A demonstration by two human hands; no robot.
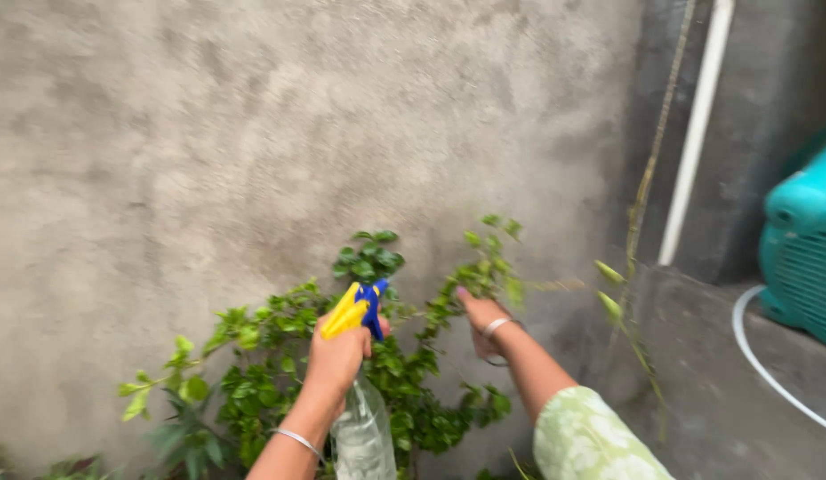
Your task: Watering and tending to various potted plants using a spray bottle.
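Spray bottle (360, 418) is up in the left hand (336, 356), a clear plastic one with a yellow and blue trigger head (358, 311), held upright right in front of the leafy green plant (342, 373) that grows against the rough grey wall (253, 133). The fingers are wrapped tight round the neck just under the trigger, so that hand is clamped on it, nozzle facing the leaves. There's a thin silver bangle (297, 438) on that wrist. The right hand (482, 318) is reaching further in and seems to be holding one of the upper branches (484, 262), fingers curled in among the leaves, though honestly it's a bit blurry and I can't tell how firm the grip is. That arm has bangles too, plus a pale green patterned sleeve (586, 440). Off to the right there's a white pipe (696, 133) running up the wall, a teal plastic thing (804, 244) with slats, and a white hose (769, 373) curving along the concrete floor.
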